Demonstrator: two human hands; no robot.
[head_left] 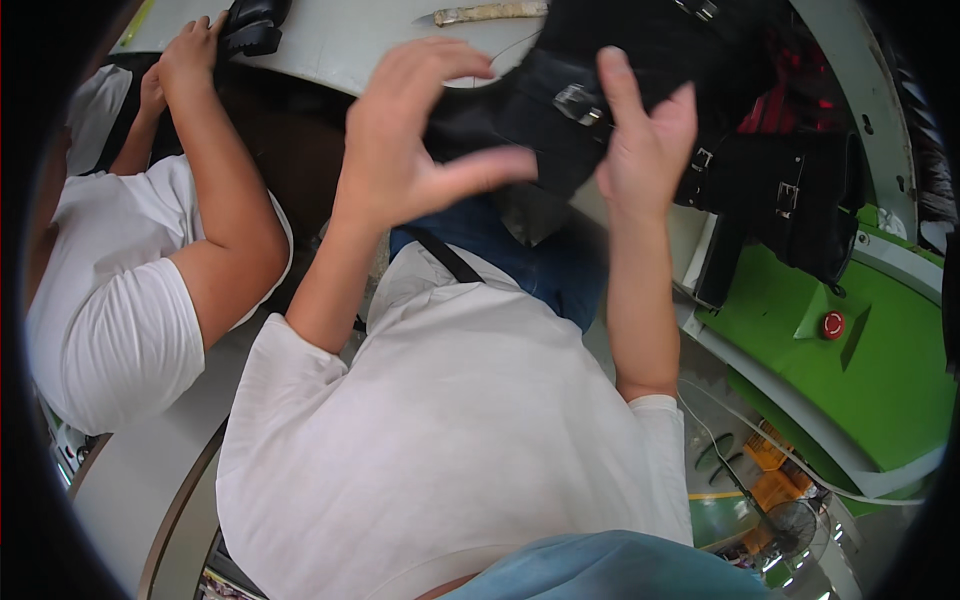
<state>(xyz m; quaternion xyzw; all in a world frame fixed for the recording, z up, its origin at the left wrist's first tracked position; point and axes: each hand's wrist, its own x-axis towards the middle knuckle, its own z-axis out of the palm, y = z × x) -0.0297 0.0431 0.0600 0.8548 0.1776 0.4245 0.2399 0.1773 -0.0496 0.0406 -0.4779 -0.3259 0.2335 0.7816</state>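
Observation:
Above the table edge my left hand (415, 135) is open, its thumb spread wide from the fingers and slightly blurred. My right hand (645, 145) is also open, fingers apart and pointing up. Between and beyond the two hands lies a black boot (640, 75) with straps and silver buckles (578, 104). Both hands overlap parts of it in the picture; whether they touch it I cannot tell. A second black boot (825, 190) with buckled straps rests to the right of my right hand.
A knife (490, 13) with a wrapped handle lies on the pale table (340, 45). To the left, a co-worker's hand (190, 50) is at a black shoe (255, 25). A green machine (880, 370) with a red button (832, 325) stands at right, near a fan (795, 525).

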